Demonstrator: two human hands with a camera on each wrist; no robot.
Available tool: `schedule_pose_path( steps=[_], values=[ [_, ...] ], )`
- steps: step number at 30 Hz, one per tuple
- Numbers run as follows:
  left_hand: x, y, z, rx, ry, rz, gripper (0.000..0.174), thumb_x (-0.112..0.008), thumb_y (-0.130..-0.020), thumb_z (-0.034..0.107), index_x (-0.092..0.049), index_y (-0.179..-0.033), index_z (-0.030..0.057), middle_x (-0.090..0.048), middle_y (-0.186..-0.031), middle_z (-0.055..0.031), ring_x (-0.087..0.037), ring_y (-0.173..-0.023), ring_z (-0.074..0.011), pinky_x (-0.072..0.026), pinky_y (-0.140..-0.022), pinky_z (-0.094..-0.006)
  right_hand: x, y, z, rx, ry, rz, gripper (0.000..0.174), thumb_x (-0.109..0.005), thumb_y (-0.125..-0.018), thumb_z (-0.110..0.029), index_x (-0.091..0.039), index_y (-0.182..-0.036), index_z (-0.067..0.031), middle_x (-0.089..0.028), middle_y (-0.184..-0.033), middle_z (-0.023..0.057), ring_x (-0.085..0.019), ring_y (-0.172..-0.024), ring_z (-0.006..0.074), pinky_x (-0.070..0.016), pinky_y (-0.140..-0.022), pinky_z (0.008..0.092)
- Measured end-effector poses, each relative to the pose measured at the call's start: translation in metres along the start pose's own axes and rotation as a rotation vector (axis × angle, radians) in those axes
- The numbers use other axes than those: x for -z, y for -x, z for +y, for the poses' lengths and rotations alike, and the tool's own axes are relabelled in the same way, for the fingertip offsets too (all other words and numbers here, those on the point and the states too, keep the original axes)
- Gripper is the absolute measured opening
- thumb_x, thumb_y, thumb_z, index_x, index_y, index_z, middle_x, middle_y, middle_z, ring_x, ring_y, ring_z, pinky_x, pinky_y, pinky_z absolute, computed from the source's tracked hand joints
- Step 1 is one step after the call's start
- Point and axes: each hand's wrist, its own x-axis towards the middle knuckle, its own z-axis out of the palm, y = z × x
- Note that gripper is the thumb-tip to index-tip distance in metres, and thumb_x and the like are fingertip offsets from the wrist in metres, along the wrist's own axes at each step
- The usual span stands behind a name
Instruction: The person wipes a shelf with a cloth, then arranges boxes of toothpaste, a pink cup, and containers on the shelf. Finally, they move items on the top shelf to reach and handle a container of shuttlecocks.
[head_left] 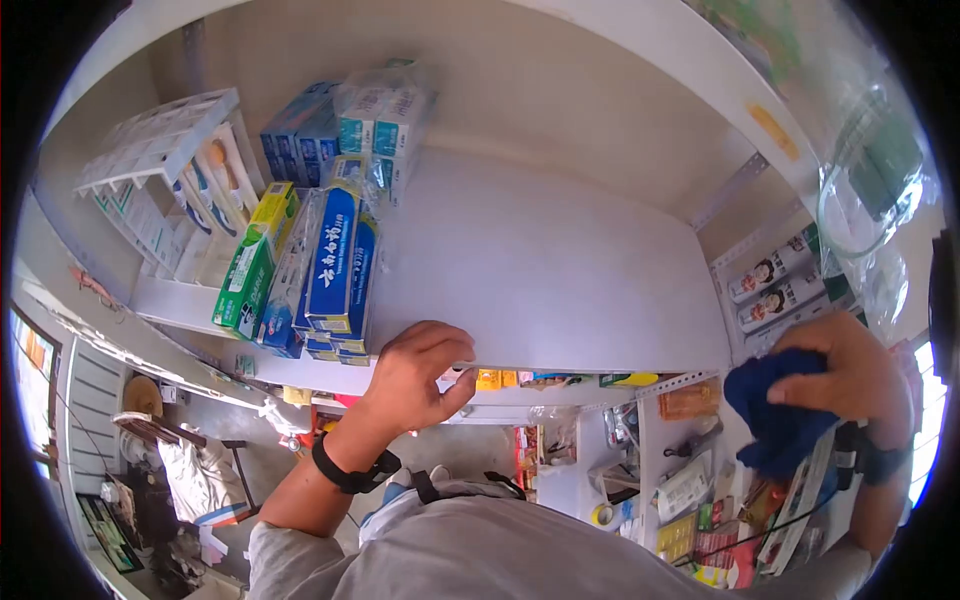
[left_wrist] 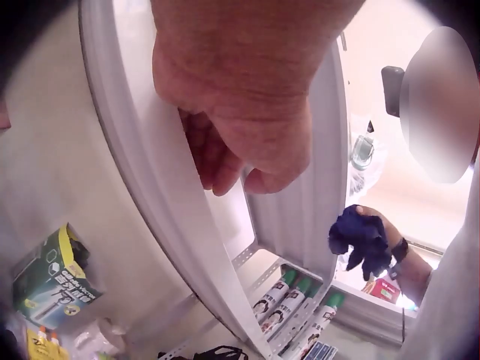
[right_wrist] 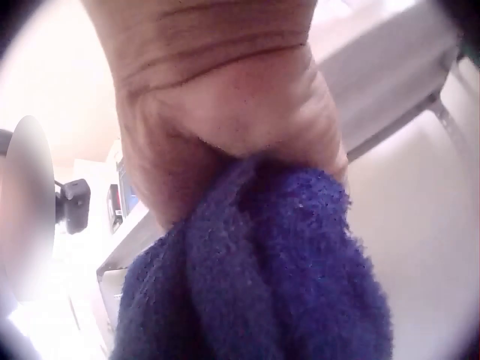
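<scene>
In the head view my left hand point(head_left: 425, 372) is at the front edge of a white shelf point(head_left: 560, 270), fingers bent over the top and thumb in front. The left wrist view shows that hand point(left_wrist: 232, 127) gripping the shelf edge point(left_wrist: 172, 195), its fingertips partly behind the edge. My right hand point(head_left: 845, 370), off to the right of the shelf, holds a bunched dark blue cloth point(head_left: 780, 410). Up close in the right wrist view, the cloth point(right_wrist: 285, 262) hangs from the right hand point(right_wrist: 232, 127), whose fingers are hidden.
Toothpaste boxes point(head_left: 335, 260) and a white rack point(head_left: 165, 150) with toothbrushes stand at the shelf's left. Behind them are bagged boxes point(head_left: 380, 125). Printed tubes point(head_left: 775, 285) lie beyond the right end. Lower shelves with packaged goods point(head_left: 690, 500) are at the lower right.
</scene>
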Motion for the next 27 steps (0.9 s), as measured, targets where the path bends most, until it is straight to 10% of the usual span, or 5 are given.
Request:
schedule_pose_path(
  steps=[4,12,19,23,27],
  values=[
    [-0.002,0.001,0.001,-0.003,0.003,0.026,0.019,-0.076,-0.079,0.013,-0.072,-0.095,0.0032,-0.074,-0.105,-0.0144,-0.071,-0.097,-0.0345,-0.0580,-0.086,-0.0424,-0.016,-0.027,-0.042,0.218,0.093,0.018,0.037,-0.085,-0.084,-0.030,-0.075,-0.103,0.0008,-0.075,-0.088,0.0163,-0.074,-0.080,0.0297,-0.0561,-0.076,0.0365],
    [-0.005,0.005,0.006,0.017,-0.033,0.074,0.016,-0.077,-0.079,0.012,-0.072,-0.093,0.0048,-0.074,-0.104,-0.0123,-0.071,-0.098,-0.0336,-0.0590,-0.086,-0.0419,-0.092,-0.262,-0.056,0.805,0.221,0.650,0.029,-0.076,-0.091,-0.026,-0.074,-0.113,-0.0075,-0.071,-0.106,0.0171,-0.068,-0.102,0.0375,-0.0551,-0.090,0.0450],
    [-0.007,0.002,0.008,0.046,-0.059,0.094,0.016,-0.077,-0.079,0.011,-0.072,-0.093,0.0053,-0.074,-0.103,-0.0111,-0.072,-0.098,-0.0330,-0.0595,-0.085,-0.0416,-0.127,-0.431,-0.090,0.522,0.094,0.619,0.045,-0.067,-0.097,-0.041,-0.072,-0.125,-0.0052,-0.068,-0.128,0.0205,-0.065,-0.118,0.0395,-0.0516,-0.103,0.0444],
    [-0.008,0.002,0.007,0.056,-0.076,0.103,0.016,-0.078,-0.078,0.012,-0.072,-0.092,0.0060,-0.074,-0.102,-0.0100,-0.072,-0.097,-0.0317,-0.0599,-0.084,-0.0403,-0.184,-0.487,-0.086,0.482,0.181,0.515,0.065,-0.044,-0.105,-0.052,-0.050,-0.155,-0.0125,-0.038,-0.165,0.0213,-0.032,-0.152,0.0464,-0.0292,-0.122,0.0609],
    [-0.010,0.000,0.011,0.080,-0.100,0.108,0.015,-0.078,-0.078,0.011,-0.072,-0.090,0.0066,-0.075,-0.103,-0.0088,-0.073,-0.096,-0.0304,-0.0601,-0.084,-0.0394,-0.183,-0.503,-0.081,0.609,0.193,0.483,0.062,-0.043,-0.106,-0.049,-0.050,-0.155,-0.0117,-0.041,-0.163,0.0208,-0.035,-0.149,0.0480,-0.0301,-0.121,0.0626]
  ],
)
